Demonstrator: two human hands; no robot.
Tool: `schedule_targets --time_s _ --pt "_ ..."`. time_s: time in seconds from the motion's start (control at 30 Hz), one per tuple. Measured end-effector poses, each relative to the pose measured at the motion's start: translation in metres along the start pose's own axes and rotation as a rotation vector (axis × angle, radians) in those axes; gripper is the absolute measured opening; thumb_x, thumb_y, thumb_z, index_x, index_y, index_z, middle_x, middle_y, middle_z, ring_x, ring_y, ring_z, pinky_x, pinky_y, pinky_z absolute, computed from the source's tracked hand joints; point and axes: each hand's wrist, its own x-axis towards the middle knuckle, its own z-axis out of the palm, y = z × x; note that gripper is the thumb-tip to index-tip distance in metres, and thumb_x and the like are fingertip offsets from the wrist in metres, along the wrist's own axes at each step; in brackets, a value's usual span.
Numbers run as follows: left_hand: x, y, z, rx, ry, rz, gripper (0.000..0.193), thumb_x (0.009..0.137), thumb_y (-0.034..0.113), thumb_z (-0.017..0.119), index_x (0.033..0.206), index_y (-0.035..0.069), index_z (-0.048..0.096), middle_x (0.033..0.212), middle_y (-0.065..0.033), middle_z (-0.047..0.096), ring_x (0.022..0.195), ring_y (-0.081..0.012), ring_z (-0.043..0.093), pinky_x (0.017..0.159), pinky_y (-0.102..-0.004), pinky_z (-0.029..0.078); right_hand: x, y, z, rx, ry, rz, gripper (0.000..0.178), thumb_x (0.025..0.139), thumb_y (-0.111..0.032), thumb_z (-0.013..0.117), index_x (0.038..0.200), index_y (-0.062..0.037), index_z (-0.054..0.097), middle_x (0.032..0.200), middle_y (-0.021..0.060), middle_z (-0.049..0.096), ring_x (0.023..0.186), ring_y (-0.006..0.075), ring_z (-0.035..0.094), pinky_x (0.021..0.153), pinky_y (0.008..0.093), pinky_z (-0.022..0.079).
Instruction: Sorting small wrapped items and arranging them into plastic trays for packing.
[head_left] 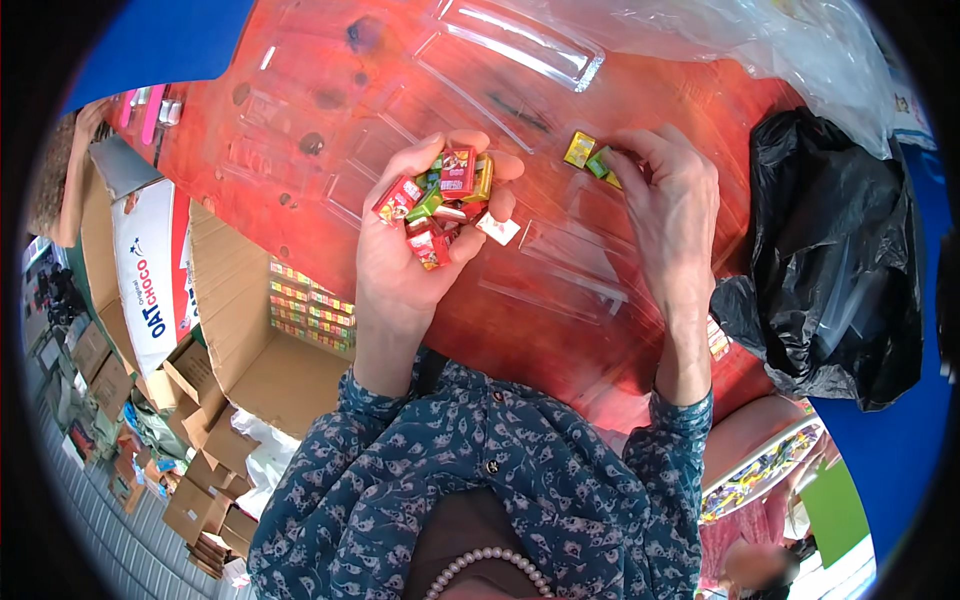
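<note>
There's a decent gap between the left hand (415, 220) and the right hand (670, 190), though a little yellow box (579, 149) sits in it, right by the right one. Clear plastic trays (510, 45) clutter the tabletop (540, 350) past the hands. Right of the right hand, a bulky black bag (830, 260) pretty much blocks that side; left of the left, it's an open carton (265, 330).
</note>
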Motion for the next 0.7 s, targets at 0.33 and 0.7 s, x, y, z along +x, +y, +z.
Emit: schedule_targets --time_s 0.33,0.7 --pt "0.006 -0.006 -0.002 -0.010 -0.046 -0.018 0.035 0.094 0.026 0.043 0.107 -0.002 0.060 0.099 -0.0245 0.064 0.075 -0.0257 0.065 0.038 -0.0224 0.044 -0.003 0.019 0.012 0.144 0.078 -0.086 0.011 0.074 -0.002 0.068 0.085 -0.0021 0.066 0.075 0.0132 0.061 0.069 0.0294 0.062 0.061 0.0355 0.048" --pt "0.007 -0.016 0.010 0.007 0.010 -0.078 0.034 0.093 0.025 0.045 0.105 -0.003 0.060 0.098 -0.0262 0.064 0.073 -0.0283 0.065 0.039 -0.0247 0.047 -0.044 0.049 -0.040 0.291 0.144 0.281 0.008 0.084 -0.002 0.061 0.089 0.0026 0.063 0.075 0.0105 0.060 0.067 0.0164 0.058 0.063 0.0293 0.046"
